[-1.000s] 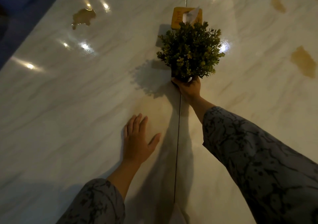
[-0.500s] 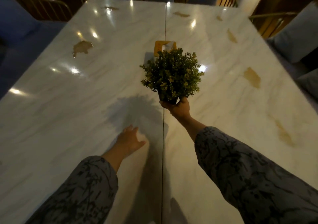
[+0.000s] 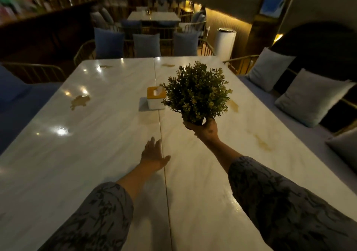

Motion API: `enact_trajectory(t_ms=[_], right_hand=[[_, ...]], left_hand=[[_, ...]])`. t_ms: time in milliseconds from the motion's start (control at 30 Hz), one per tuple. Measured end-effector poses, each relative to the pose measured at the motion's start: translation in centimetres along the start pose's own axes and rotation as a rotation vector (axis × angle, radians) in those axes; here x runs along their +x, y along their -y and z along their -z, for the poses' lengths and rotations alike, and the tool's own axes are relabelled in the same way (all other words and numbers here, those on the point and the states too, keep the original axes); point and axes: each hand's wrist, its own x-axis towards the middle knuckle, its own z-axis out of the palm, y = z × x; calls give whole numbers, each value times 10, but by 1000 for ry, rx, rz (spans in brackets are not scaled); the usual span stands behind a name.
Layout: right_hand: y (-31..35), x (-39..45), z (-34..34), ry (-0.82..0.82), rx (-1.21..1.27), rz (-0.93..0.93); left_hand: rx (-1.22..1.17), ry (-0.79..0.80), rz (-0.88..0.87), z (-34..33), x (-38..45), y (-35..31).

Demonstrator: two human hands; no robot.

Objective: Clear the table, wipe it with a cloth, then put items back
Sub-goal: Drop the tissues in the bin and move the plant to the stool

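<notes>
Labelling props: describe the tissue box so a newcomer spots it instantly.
On the long marble table, look along the centre seam. The tissue box sits there, just left of the potted plant held up by the right hand: white sides, yellow top.

Blue and grey cushions (image 3: 146, 45) on metal-framed chairs beyond the far edge; pale cushions (image 3: 311, 96) on a bench at right; white cylindrical bin (image 3: 225, 43) far right.

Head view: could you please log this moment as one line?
right hand holds potted plant above table | left hand flat on table | tissue box on table | spills unwiped
</notes>
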Motion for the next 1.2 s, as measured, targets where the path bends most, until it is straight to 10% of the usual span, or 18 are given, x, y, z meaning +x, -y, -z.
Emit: enact_trajectory(t_ms=[567, 1200], right_hand=[[-54, -100, 284, -445, -20, -59], [-197, -253, 712, -774, -73, -249]], left_hand=[[-164, 35, -413, -27, -61, -245], [-73, 352, -943, -184, -199, -679]])
